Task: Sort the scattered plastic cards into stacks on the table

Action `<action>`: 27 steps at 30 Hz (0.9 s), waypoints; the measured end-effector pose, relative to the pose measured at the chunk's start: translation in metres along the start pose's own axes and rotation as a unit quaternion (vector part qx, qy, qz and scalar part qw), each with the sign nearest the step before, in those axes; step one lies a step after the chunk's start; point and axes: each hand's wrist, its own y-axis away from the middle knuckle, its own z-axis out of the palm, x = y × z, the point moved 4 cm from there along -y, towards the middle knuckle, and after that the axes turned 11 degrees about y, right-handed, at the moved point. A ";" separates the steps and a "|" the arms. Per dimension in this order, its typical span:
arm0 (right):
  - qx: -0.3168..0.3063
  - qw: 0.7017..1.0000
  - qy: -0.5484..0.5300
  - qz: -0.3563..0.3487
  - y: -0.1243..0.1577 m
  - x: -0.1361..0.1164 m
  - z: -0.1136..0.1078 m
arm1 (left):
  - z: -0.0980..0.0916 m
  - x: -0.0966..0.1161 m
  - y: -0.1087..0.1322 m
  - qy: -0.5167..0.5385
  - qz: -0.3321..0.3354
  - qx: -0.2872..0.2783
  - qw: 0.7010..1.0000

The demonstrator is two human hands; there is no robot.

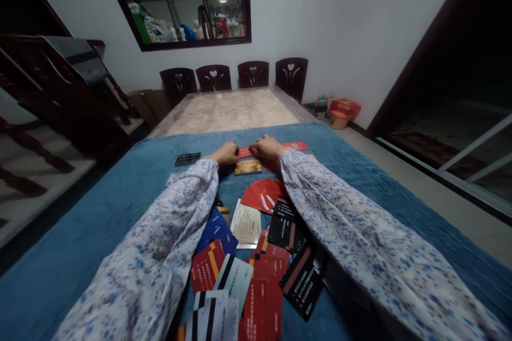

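Observation:
A red card (pixel 245 152) lies at the far side of the card layout, flat or nearly so. My left hand (pixel 225 153) has its fingers closed at the card's left end, and my right hand (pixel 267 147) pinches at the right end. Just in front of them sits a gold card stack (pixel 248 167). To the left is a black card stack (pixel 188 159); another red card (pixel 296 146) shows beyond my right wrist. Nearer me, between my forearms, are fanned red cards (pixel 262 195), cream cards (pixel 246 224), blue cards (pixel 217 232) and black cards (pixel 304 279).
A blue cloth (pixel 132 213) covers the near part of the table; its patterned far part (pixel 236 109) is bare. Overlapping red cards (pixel 262 303) and pale striped cards (pixel 234 279) lie closest to me. Several dark chairs (pixel 214 78) stand along the far end.

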 end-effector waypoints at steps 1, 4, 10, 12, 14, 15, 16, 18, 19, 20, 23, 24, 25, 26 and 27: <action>-0.001 1.000 0.000 -0.001 0.000 0.000 0.000 | 0.000 0.000 -0.001 0.004 0.003 -0.002 1.000; -0.005 1.000 -0.003 -0.006 -0.001 0.001 0.000 | 0.001 0.000 -0.002 0.005 0.010 0.001 1.000; 0.001 1.000 -0.007 -0.014 0.000 0.002 0.001 | 0.005 0.001 -0.003 -0.019 0.032 0.004 0.999; 0.003 1.000 -0.007 -0.014 0.000 0.001 0.000 | 0.005 0.002 -0.002 -0.024 0.038 0.004 0.999; 0.000 1.000 -0.003 -0.013 0.000 0.000 0.000 | 0.005 0.002 -0.001 -0.034 0.040 0.004 0.999; -0.002 1.000 -0.001 -0.013 0.000 -0.001 -0.001 | 0.005 0.002 0.000 -0.037 0.038 0.004 0.999; -0.004 1.000 0.002 -0.013 0.001 -0.001 -0.002 | 0.004 0.003 0.000 -0.038 0.036 0.003 0.999; -0.005 1.000 0.006 -0.010 0.002 -0.002 -0.003 | 0.004 0.003 0.001 -0.032 0.035 0.003 0.999; -0.005 1.000 0.008 -0.007 0.003 -0.003 -0.004 | 0.003 0.003 0.002 -0.029 0.036 0.004 0.999; -0.005 1.000 0.010 -0.005 0.004 -0.003 -0.005 | 0.003 0.003 0.002 -0.027 0.037 0.003 0.999; -0.005 1.000 0.020 0.006 0.008 0.000 -0.008 | 0.003 0.002 0.002 -0.020 0.040 0.005 0.999; -0.004 1.000 0.023 0.008 0.010 0.001 -0.009 | 0.002 0.002 0.002 -0.017 0.038 0.006 0.999; -0.003 1.000 0.026 0.009 0.012 0.002 -0.010 | 0.002 0.001 0.003 -0.012 0.034 0.009 0.999; -0.002 1.000 0.027 0.007 0.014 0.003 -0.012 | 0.002 0.001 0.003 -0.006 0.028 0.014 0.999; 0.002 1.000 0.028 0.004 0.017 0.004 -0.014 | 0.001 0.000 0.004 -0.002 0.023 0.020 1.000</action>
